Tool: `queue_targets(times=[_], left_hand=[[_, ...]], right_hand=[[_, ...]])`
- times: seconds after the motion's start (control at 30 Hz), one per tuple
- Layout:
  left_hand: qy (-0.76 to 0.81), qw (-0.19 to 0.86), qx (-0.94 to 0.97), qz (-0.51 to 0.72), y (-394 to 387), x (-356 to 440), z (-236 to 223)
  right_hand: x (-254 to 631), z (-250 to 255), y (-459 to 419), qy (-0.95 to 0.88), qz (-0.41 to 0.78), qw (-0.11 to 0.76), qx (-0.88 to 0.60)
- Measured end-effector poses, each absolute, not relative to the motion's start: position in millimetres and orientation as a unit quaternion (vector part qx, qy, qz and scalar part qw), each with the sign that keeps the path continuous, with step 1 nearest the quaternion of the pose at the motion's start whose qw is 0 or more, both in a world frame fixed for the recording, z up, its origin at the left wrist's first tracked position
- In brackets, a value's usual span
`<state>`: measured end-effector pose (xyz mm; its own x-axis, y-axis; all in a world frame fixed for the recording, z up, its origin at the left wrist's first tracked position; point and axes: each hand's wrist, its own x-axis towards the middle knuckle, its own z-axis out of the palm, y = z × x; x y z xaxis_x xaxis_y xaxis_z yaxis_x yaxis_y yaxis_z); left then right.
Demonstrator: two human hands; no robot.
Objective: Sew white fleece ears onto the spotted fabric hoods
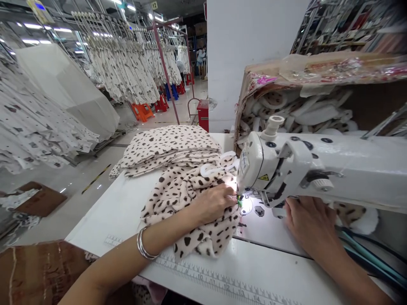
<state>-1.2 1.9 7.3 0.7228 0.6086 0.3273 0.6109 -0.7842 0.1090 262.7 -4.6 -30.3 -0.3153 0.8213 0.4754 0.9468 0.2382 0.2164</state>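
My left hand (213, 204), with silver bangles at the wrist, is closed on a spotted plush fabric piece (193, 190), its fingertips close to the lit needle area. The fabric lies bunched on the left of the white sewing machine (318, 165). My right hand (310, 218) reaches beneath the machine's arm, to the right of the needle. Its fingertips are hidden behind the machine, so what they touch cannot be seen. Behind the bunched piece lies a folded stack of spotted fabric (171, 146). A white-edged loop (211, 169) rests on the bunched piece.
A cardboard box (240, 110) of spotted and white pieces stands behind the machine. The white table (127, 212) carries a printed ruler along its front. Teal-handled scissors-like tool (372, 254) lies at right. Spotted garments (117, 67) hang on racks across the aisle.
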Motion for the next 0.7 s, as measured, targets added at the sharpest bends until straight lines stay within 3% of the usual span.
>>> queue_targets(times=[0.7], left_hand=[[-0.346, -0.032, -0.92, -0.179, -2.5, -3.9, 4.3]], right_hand=[[262.3, -34.3, -4.3, -0.758, -0.258, 0.191, -0.568]])
